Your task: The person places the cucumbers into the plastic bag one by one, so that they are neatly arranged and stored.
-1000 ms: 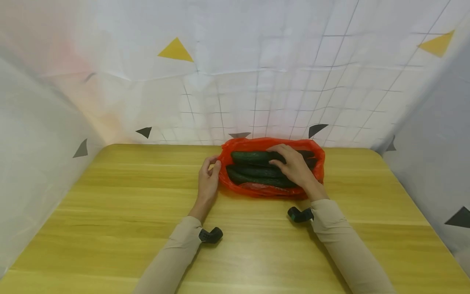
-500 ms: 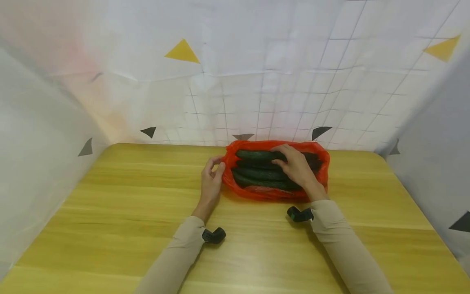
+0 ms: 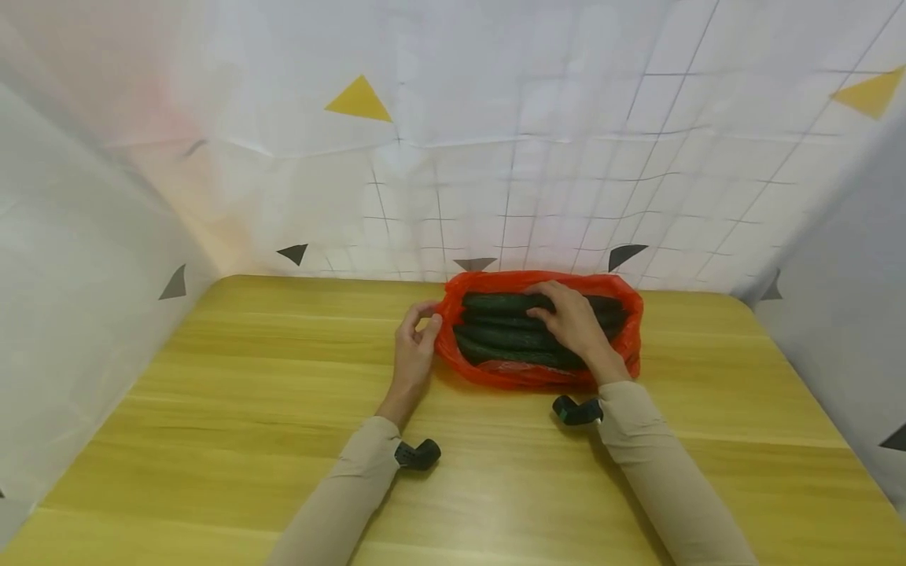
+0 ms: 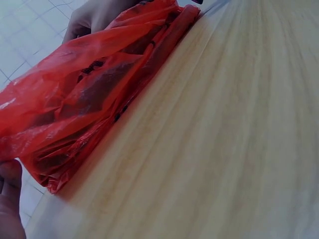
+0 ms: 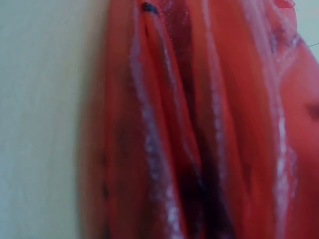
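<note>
A red plastic bag (image 3: 538, 383) lies with its mouth open near the back of the table. Several dark green cucumbers (image 3: 506, 338) lie side by side inside it. My left hand (image 3: 414, 354) pinches the bag's left edge between thumb and fingers; the thumb (image 4: 10, 199) shows at the bag's corner in the left wrist view. My right hand (image 3: 573, 322) reaches into the bag from the right. Its thumb and fingers bend round the rearmost cucumber (image 3: 495, 303). Folds of the red bag (image 5: 239, 124) fill most of the right wrist view and hide the right fingers.
The wooden table (image 3: 233, 424) has its back edge right behind the bag. A white sheet (image 3: 453, 204) with grid lines and triangles hangs behind the table, with pale sheets at both sides. Black wrist cameras (image 3: 419, 454) stick out from the beige sleeves (image 3: 333, 503).
The bag with the cucumbers appears slightly further right in the head view, with the whole scene shifting a little. Both hands keep about the same hold.
</note>
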The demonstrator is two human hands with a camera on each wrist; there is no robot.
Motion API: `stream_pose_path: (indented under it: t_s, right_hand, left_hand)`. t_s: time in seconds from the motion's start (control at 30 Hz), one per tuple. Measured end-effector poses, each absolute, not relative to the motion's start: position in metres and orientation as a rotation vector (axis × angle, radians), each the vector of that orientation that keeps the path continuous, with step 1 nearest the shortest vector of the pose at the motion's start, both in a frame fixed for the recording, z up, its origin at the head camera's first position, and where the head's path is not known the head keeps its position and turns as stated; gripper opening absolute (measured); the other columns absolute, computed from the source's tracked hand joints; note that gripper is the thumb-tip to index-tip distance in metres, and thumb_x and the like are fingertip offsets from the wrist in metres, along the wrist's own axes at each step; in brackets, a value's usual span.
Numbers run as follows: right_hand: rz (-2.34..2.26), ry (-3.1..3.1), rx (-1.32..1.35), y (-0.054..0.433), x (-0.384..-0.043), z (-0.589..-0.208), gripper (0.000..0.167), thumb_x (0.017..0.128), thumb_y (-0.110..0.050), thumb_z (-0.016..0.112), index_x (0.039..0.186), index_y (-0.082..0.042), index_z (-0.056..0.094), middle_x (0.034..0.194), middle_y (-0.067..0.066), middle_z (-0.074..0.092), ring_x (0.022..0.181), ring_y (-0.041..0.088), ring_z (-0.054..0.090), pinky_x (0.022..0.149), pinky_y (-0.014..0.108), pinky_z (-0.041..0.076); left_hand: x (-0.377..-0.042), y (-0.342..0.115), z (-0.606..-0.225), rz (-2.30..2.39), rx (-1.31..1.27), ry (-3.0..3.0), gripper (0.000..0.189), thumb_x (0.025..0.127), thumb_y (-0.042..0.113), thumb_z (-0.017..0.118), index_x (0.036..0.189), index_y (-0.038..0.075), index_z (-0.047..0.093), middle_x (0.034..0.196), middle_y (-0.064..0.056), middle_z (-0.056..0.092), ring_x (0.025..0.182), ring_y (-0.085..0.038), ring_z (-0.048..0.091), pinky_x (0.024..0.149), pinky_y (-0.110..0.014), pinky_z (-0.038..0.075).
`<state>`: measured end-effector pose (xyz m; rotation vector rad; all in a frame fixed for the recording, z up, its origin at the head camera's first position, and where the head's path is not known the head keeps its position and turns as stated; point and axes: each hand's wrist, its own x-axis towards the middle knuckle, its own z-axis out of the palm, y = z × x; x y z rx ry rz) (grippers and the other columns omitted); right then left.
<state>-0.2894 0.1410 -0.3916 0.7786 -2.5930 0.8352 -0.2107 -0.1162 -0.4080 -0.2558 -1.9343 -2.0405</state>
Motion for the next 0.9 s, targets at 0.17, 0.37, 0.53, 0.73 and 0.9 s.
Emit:
stream_pose_path:
  t_s: [0.17,0.37,0.53,0.73,0.9]
  right_hand:
    - [0.837,-2.612,0.754,0.1409,-0.2904,-0.3909,0.031,0.084,-0.013,0.071,0.114,-0.008,0.063,0.109,0.011,0.065,0.103,0.031,0.061,0.092,0.049,0.045]
    - [0.855,-2.626,0.728,0.1393,-0.2926,-0.3925,0.031,0.083,-0.011,0.071,0.113,-0.008,0.064,0.111,0.012,0.065,0.105,0.033,0.061,0.091,0.050,0.045]
    - [0.868,-2.625,0.706,0.1393,-0.2947,-0.3935,0.031,0.083,-0.012,0.072,0.113,-0.008,0.065,0.112,0.012,0.066,0.106,0.033,0.061,0.091,0.049,0.045]
    - [0.864,-2.639,0.679,0.1387,-0.2955,-0.3941,0.030,0.083,-0.013,0.071,0.112,-0.009,0.066,0.114,0.012,0.066,0.107,0.034,0.061,0.092,0.050,0.044]
    - [0.853,-2.658,0.640,0.1366,-0.2949,-0.3931,0.030,0.082,-0.014,0.073,0.111,-0.010,0.067,0.114,0.012,0.067,0.106,0.034,0.061,0.090,0.051,0.045]
  left_hand:
    - [-0.2113,-0.1158,-0.4075,-2.036,-0.273,-1.941,0.029,0.096,0.011,0.052,0.121,-0.004,0.054,0.111,-0.018,0.055,0.088,-0.017,0.060,0.075,-0.019,0.053]
    - [-0.2103,-0.1161,-0.4067,-2.010,-0.271,-1.965,0.029,0.096,0.011,0.052,0.121,-0.005,0.054,0.112,-0.019,0.055,0.093,-0.017,0.057,0.077,-0.018,0.052]
    - [-0.2108,-0.1159,-0.4062,-2.006,-0.274,-1.978,0.029,0.097,0.011,0.051,0.121,-0.004,0.054,0.113,-0.019,0.055,0.096,-0.018,0.056,0.079,-0.018,0.052]
    - [-0.2111,-0.1160,-0.4062,-2.035,-0.266,-1.971,0.029,0.097,0.011,0.051,0.121,-0.003,0.054,0.113,-0.017,0.055,0.093,-0.019,0.058,0.078,-0.019,0.052]
    - [-0.2105,-0.1161,-0.4072,-2.023,-0.270,-1.970,0.029,0.097,0.011,0.051,0.121,-0.004,0.054,0.112,-0.019,0.055,0.093,-0.016,0.057,0.077,-0.018,0.052]
